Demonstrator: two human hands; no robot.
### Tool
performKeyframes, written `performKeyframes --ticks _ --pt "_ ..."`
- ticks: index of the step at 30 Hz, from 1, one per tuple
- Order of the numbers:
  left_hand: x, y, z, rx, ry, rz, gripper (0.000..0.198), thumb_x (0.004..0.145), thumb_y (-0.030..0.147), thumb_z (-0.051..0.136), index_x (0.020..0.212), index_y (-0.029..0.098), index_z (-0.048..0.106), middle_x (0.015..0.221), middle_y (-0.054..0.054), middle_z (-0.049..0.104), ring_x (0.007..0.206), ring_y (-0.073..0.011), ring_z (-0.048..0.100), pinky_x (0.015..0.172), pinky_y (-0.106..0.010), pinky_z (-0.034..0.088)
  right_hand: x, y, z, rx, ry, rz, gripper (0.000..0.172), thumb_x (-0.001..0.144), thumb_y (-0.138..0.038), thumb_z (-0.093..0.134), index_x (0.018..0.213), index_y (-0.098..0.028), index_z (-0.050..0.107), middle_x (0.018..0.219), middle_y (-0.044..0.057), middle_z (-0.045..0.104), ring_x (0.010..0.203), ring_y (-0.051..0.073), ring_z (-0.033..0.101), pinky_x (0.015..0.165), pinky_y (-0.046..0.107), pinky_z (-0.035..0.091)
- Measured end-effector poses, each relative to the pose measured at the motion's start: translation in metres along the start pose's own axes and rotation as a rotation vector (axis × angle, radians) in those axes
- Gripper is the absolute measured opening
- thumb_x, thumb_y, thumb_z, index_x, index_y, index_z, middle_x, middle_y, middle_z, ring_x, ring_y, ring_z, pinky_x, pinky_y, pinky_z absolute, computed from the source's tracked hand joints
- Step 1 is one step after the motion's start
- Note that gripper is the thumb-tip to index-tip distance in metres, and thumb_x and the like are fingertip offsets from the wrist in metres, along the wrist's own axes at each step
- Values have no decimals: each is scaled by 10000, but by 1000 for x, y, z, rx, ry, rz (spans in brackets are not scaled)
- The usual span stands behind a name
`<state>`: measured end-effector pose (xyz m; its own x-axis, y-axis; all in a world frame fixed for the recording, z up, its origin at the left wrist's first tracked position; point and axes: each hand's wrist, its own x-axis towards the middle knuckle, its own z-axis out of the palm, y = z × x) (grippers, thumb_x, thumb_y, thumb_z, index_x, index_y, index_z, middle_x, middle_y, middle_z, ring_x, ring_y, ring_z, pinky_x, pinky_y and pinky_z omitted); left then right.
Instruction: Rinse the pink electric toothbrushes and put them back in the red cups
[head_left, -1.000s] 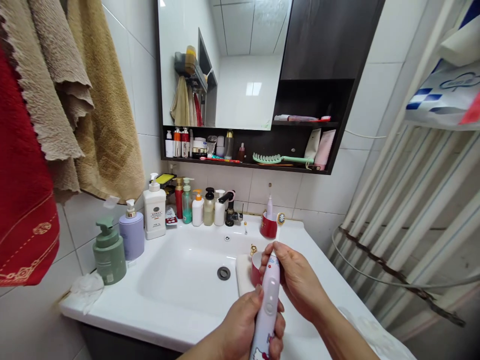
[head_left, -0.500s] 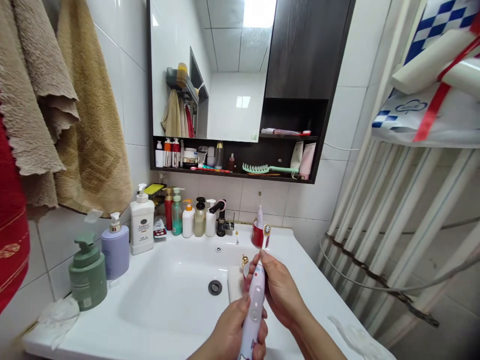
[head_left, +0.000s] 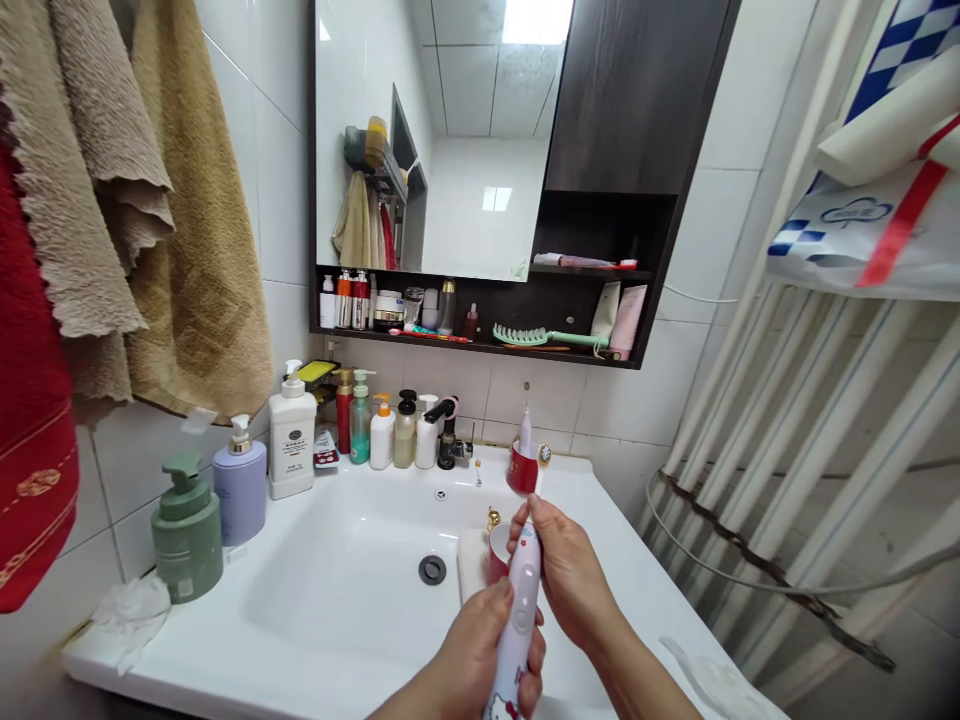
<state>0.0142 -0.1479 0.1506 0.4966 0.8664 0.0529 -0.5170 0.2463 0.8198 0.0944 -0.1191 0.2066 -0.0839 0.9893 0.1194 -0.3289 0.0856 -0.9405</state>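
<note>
An electric toothbrush (head_left: 519,600) with a pale pink and white handle is held upright, leaning slightly right, above the sink's right side. My left hand (head_left: 480,635) wraps around the handle from the left. At the top of the handle, fingers of my right hand (head_left: 568,565) pinch the narrow neck of the brush head (head_left: 545,455), whose bristles show above them. Behind my hands stands a red cup (head_left: 498,560), partly hidden. Farther back, another red cup (head_left: 523,468) holds a second electric toothbrush (head_left: 526,432).
The white sink (head_left: 352,590) has a dark drain (head_left: 432,570) and a black faucet (head_left: 448,430). Several pump bottles (head_left: 382,432) line the back left. A mirror cabinet (head_left: 480,345) hangs above. White pipes (head_left: 765,420) run along the right; towels (head_left: 202,230) hang left.
The view has shifted slightly, so the surroundings sit a little farther right. The toothbrush and both hands have moved slightly right, with the brush head now beside the rear cup. Both grips stay the same.
</note>
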Motion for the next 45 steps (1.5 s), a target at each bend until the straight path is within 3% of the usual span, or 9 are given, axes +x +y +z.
performKeyframes --ticks 3,9,14,18,22,31,36,42,45 --pt "2 3 -2 -62 -55 -38 506 614 606 228 680 136 405 441 40 429 279 -47 386 310 -176 270 2 -4 3 123 -112 84 241 639 -406 426 580 -173 439 491 -43 451 423 75 428 420 213 353" --pt "5 11 -1 99 41 28 530 569 625 287 698 123 399 405 28 447 263 -55 388 276 -158 231 10 -11 5 -39 45 -71 222 614 -377 476 561 -163 459 474 -36 464 448 81 452 430 197 354" --pt "8 7 -3 164 70 99 503 550 622 319 678 138 366 388 42 424 260 -48 370 282 -154 208 10 -16 7 5 -58 -7 254 592 -421 475 571 -169 458 488 -37 484 428 85 459 435 218 367" --pt "12 2 -4 212 131 150 427 596 570 331 642 146 351 420 44 432 266 -32 369 286 -145 198 11 -18 7 -80 0 -82 250 587 -402 491 529 -165 439 465 -41 475 428 84 462 422 201 353" --pt "14 -1 -3 138 83 124 458 571 601 324 658 152 344 378 47 429 250 -43 360 270 -146 208 13 -16 4 -36 -55 5 251 627 -412 437 566 -168 443 468 -41 474 407 81 459 413 206 350" --pt "13 4 -5 72 55 113 467 548 595 373 659 142 350 393 34 446 260 -47 375 277 -148 207 14 -12 2 4 -96 23 236 646 -394 425 605 -163 455 502 -22 494 446 93 475 452 224 370" --pt "10 10 -6 8 -30 43 440 597 554 361 719 131 368 462 19 466 309 -59 419 321 -169 260 15 -17 4 110 -75 3 217 642 -382 441 612 -167 451 486 -38 477 432 73 451 473 219 382" --pt "14 0 -9 145 122 157 426 590 558 363 649 136 360 440 36 435 276 -34 373 302 -158 199 18 -6 5 -17 14 -14 214 642 -374 443 586 -168 444 445 -53 448 420 74 458 417 190 362" --pt "13 -4 -8 94 120 102 444 582 579 345 666 143 351 436 39 431 275 -41 373 304 -163 212 20 1 3 -9 35 11 232 640 -390 434 579 -167 435 444 -50 446 422 81 468 396 184 353"
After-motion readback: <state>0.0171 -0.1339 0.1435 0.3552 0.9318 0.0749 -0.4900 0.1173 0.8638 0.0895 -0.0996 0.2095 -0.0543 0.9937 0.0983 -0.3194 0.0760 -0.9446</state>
